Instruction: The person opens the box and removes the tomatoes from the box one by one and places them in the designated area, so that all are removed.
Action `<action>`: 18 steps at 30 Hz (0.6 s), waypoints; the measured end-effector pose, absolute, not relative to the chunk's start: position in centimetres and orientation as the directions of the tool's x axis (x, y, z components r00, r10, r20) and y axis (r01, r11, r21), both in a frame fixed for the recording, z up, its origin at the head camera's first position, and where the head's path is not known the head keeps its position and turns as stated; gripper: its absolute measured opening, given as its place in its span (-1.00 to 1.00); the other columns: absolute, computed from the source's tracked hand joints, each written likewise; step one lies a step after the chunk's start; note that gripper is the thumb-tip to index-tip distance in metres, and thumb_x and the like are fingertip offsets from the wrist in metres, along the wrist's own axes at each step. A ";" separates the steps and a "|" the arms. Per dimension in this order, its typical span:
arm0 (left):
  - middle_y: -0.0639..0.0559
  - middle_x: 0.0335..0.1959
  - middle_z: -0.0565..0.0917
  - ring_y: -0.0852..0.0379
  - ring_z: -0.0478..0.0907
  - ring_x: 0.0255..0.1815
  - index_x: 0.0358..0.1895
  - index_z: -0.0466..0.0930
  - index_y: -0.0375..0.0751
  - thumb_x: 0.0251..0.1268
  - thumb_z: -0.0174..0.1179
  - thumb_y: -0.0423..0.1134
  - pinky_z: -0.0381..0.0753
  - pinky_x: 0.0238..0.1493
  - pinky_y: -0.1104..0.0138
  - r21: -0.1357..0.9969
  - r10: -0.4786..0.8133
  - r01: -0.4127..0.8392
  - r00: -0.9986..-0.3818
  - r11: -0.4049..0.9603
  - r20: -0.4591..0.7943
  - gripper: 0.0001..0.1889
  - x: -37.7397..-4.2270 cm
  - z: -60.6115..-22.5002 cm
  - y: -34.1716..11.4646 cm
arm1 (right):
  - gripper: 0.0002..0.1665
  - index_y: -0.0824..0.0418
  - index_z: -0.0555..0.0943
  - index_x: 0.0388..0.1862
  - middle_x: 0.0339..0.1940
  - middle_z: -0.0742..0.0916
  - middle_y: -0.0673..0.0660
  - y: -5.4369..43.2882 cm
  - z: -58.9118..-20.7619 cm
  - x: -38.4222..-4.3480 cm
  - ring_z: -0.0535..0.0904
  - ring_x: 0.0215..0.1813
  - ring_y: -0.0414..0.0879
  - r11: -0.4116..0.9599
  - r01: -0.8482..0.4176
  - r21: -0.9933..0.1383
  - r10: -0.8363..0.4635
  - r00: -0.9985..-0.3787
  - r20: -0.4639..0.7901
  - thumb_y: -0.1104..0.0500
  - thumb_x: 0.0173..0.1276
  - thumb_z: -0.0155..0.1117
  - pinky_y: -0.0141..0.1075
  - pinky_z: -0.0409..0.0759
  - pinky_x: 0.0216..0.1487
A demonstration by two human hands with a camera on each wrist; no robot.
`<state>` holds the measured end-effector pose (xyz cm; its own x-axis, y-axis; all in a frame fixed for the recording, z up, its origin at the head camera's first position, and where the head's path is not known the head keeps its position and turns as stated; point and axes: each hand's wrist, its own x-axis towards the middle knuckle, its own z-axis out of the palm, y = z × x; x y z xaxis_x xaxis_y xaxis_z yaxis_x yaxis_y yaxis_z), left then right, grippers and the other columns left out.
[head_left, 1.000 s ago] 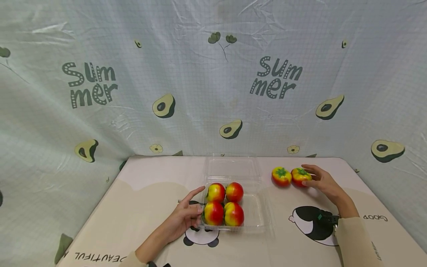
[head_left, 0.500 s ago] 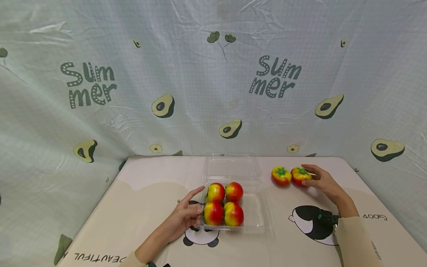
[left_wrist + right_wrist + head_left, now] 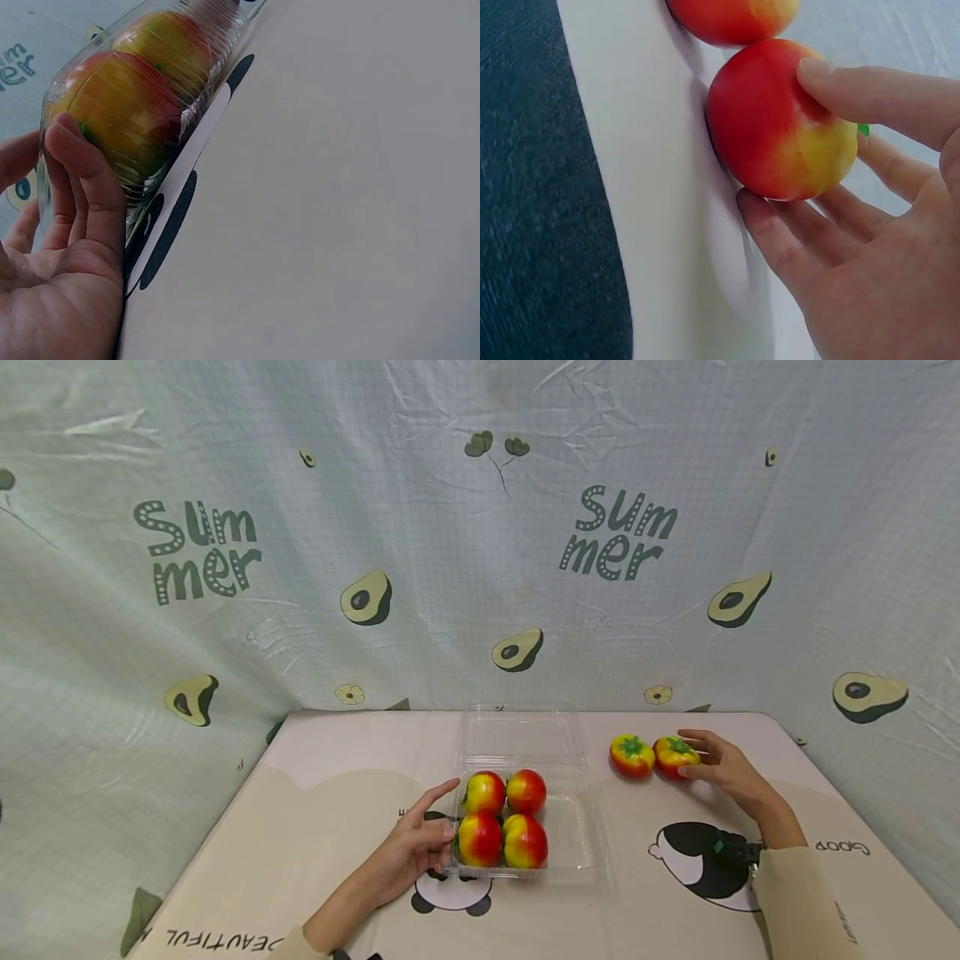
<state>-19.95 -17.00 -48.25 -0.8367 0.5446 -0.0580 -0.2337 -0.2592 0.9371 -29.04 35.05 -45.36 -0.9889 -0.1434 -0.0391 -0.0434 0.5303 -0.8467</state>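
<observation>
A clear plastic clamshell box (image 3: 581, 831) lies with its lid opened back. Its left part holds several red-and-yellow persimmons (image 3: 480, 839). My left hand (image 3: 411, 852) holds the box at its left edge, index finger stretched out along the side. In the left wrist view the fingers (image 3: 82, 165) bend against the box's end wall. To the right of the box, my right hand (image 3: 723, 770) grips a persimmon with a green calyx (image 3: 672, 758), thumb on one side and fingers on the other. Another persimmon (image 3: 632, 756) sits against it on the left.
The transparent lid (image 3: 522, 737) reaches toward the back edge of the table. A printed mat (image 3: 315, 835) with panda figures and lettering covers the tabletop. Behind the table hangs a pale curtain (image 3: 427, 527) printed with avocados.
</observation>
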 end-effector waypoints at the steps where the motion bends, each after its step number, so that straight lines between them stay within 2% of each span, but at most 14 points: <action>1: 0.17 -0.46 0.63 0.23 0.56 -0.51 0.68 -0.15 0.06 0.56 -0.04 -0.40 0.61 -0.37 0.43 0.937 0.545 -0.233 -0.837 -0.259 -0.058 -0.23 -20.0 -48.3 -17.0 | 0.00 0.29 0.09 0.65 0.60 0.19 0.56 35.0 -45.4 -29.0 0.14 0.53 0.59 0.532 -0.044 -0.846 -0.142 -0.989 -0.038 0.21 0.35 0.37 0.52 0.16 0.43; 18: 0.16 -0.46 0.63 0.23 0.57 -0.51 0.69 -0.15 0.05 0.57 -0.04 -0.39 0.62 -0.37 0.44 0.936 0.548 -0.232 -0.835 -0.264 -0.052 -0.24 -20.0 -48.3 -17.0 | -0.01 0.31 0.10 0.64 0.60 0.19 0.56 35.2 -45.5 -29.1 0.16 0.52 0.59 0.528 -0.054 -0.848 -0.144 -0.989 -0.027 0.22 0.34 0.37 0.50 0.18 0.44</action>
<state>-19.98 -17.02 -48.25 -0.8348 0.5481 -0.0524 -0.2323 -0.2642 0.9361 -29.06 35.20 -45.49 -0.9893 -0.1438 -0.0265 -0.0540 0.5279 -0.8476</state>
